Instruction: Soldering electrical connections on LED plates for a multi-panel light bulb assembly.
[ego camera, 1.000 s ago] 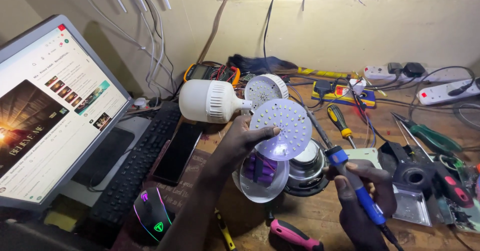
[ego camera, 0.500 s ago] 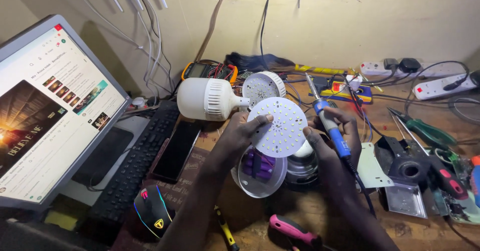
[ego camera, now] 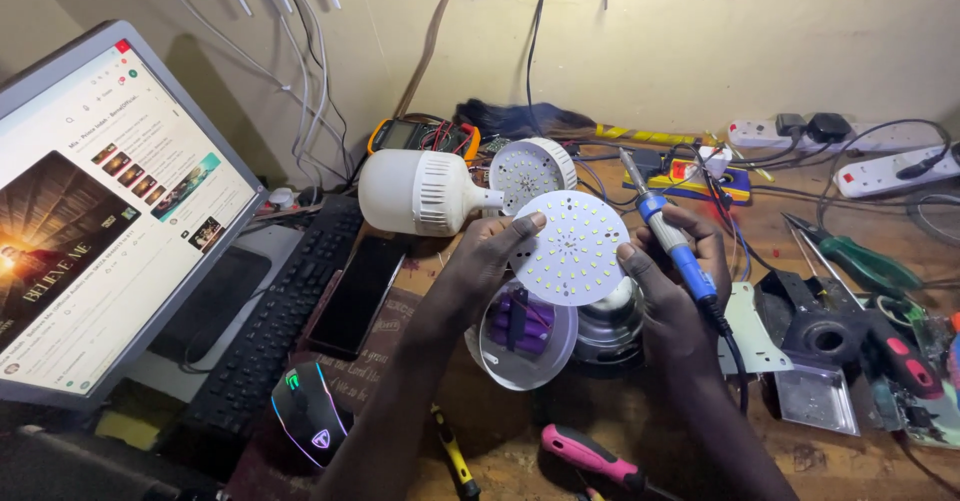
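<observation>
My left hand (ego camera: 478, 266) pinches the left edge of a round white LED board (ego camera: 570, 248), held tilted up above an open bulb housing (ego camera: 520, 333) with purple battery cells inside. My right hand (ego camera: 672, 279) grips a blue-handled soldering iron (ego camera: 672, 242), tip pointing up and away, while its thumb touches the board's right edge. A chrome bulb base (ego camera: 607, 329) lies just under the board.
A large white bulb (ego camera: 420, 192) and a second LED disc (ego camera: 530, 168) lie behind. A monitor (ego camera: 95, 211), keyboard (ego camera: 275, 311), phone (ego camera: 355, 296) and lit mouse (ego camera: 308, 426) are on the left. Multimeter (ego camera: 420, 139), pink-handled screwdriver (ego camera: 590, 456), green pliers (ego camera: 860, 261) and power strips (ego camera: 850, 141) crowd the bench.
My right hand has come up from the bench's lower right with the soldering iron and now touches the LED board's right edge. The left hand keeps holding the board.
</observation>
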